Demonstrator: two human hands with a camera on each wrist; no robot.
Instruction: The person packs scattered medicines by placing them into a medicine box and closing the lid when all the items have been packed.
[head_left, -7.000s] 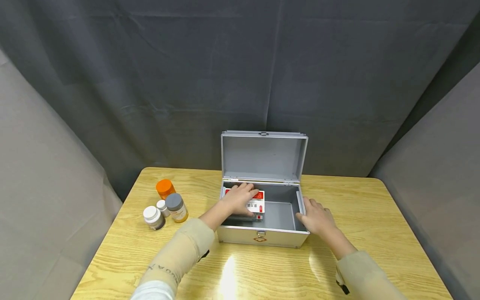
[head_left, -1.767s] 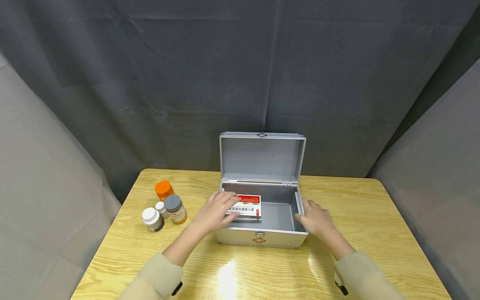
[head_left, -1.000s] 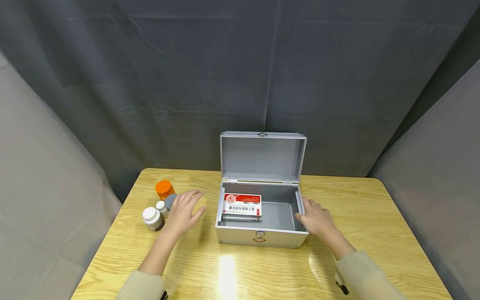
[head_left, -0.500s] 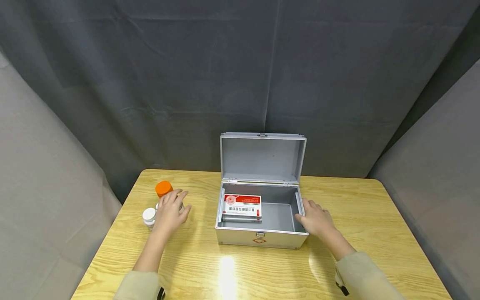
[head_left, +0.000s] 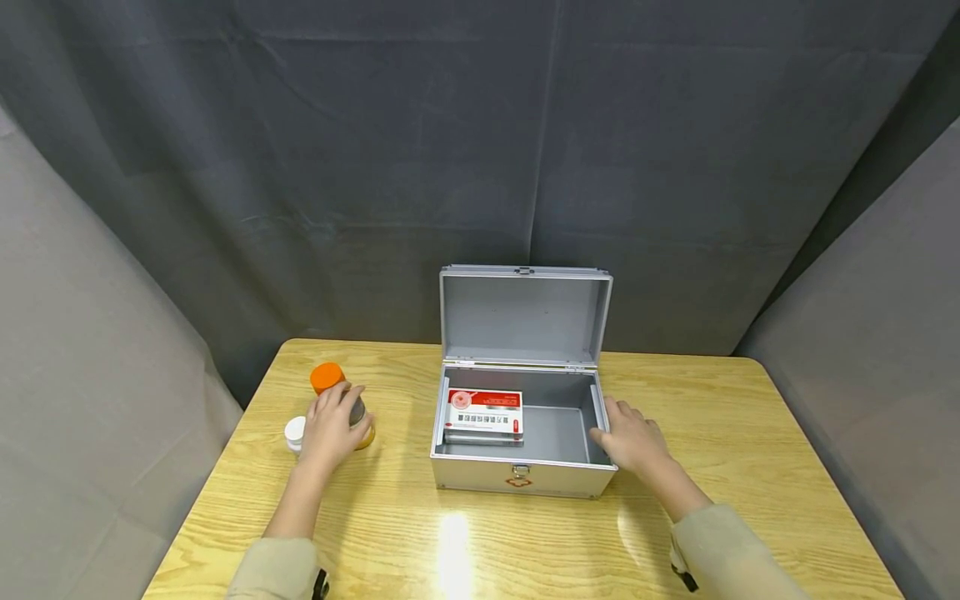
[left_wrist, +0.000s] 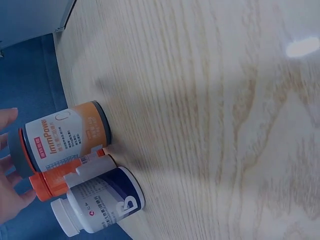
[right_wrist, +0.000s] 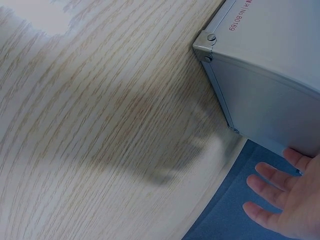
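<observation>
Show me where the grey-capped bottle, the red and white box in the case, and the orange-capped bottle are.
grey-capped bottle [left_wrist: 60, 140], left wrist view, on its printed label.
red and white box [head_left: 483, 410], head view, on its top face.
orange-capped bottle [head_left: 326, 377], head view, on its orange cap.

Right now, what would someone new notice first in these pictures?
The open silver case in the middle of the wooden table, with a red and white medicine box lying in its left half. Left of it, the left hand grips a grey-capped bottle among other bottles, while the right hand rests against the case's right side.
</observation>
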